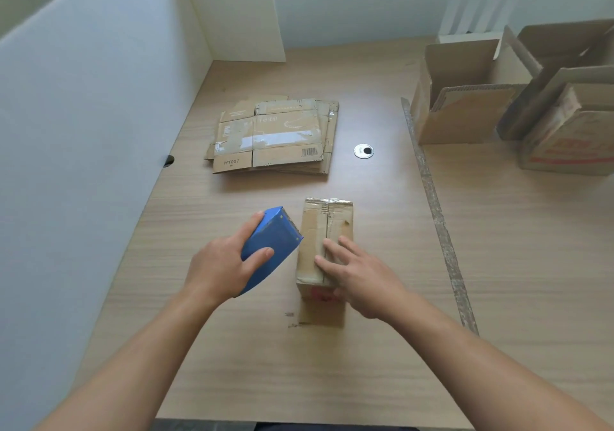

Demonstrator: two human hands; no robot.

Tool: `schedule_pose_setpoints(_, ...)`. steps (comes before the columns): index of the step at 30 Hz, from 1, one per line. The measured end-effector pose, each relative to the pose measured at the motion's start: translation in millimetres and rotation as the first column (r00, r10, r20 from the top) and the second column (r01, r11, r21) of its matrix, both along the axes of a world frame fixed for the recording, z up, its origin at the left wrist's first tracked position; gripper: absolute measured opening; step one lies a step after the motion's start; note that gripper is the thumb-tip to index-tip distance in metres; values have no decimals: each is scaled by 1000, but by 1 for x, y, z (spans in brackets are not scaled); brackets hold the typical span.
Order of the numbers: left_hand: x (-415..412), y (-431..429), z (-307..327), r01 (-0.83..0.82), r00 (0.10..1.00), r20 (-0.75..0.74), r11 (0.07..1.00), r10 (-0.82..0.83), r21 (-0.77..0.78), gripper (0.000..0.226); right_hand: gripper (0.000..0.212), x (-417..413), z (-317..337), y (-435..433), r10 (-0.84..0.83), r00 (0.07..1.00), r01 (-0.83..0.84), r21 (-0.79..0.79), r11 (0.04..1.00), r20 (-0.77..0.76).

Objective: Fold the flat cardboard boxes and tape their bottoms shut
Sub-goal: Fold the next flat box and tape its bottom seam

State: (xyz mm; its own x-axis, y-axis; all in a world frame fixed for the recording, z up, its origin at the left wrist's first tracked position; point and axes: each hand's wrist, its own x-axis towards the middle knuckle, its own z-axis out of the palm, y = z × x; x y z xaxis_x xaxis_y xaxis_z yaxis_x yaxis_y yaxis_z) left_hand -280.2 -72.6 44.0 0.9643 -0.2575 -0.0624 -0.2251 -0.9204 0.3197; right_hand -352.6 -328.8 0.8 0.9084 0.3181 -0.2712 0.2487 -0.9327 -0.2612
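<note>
A light wood-grain table (232,347) fills the view, with a round metal cable grommet (363,150) set into it and a worn, greyish strip (432,204) running from far to near just right of the grommet. A white partition (83,131) stands along the table's left edge with a small dark hole (168,160) near its base, and a cream panel (232,11) stands at the far corner. A few small dark marks (289,319) show on the near tabletop.

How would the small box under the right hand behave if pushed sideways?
The small box is thin cardboard and probably light, so it would likely slide on the smooth table unless the right hand pins it. Its creased, worn flaps may give under pressure. Flat-sided, it should not roll.
</note>
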Motion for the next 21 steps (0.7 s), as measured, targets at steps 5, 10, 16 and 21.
schedule_pose_setpoints(5, -11, 11, 4, 118, 992, 60, 986, -111, -118, 65, 57, -1, -2, -13, -70, 997, 68, 91, 994, 29)
schedule_pose_setpoints(10, -18, 18, 9, 433, 858, 313, 901, -409, -11, 61, 40, 2, 19, -13, -114, 990, 91, 227, 970, 87)
schedule_pose_setpoints(16, -18, 26, 6, 595, 677, 465, 796, -571, 111, 54, 43, 7, 43, 0, -278, 959, 188, 625, 757, 47)
schedule_pose_setpoints(21, -21, 26, 9, 643, 596, 511, 749, -620, 159, 55, 43, 3, 42, 9, -218, 975, 181, 703, 687, -39)
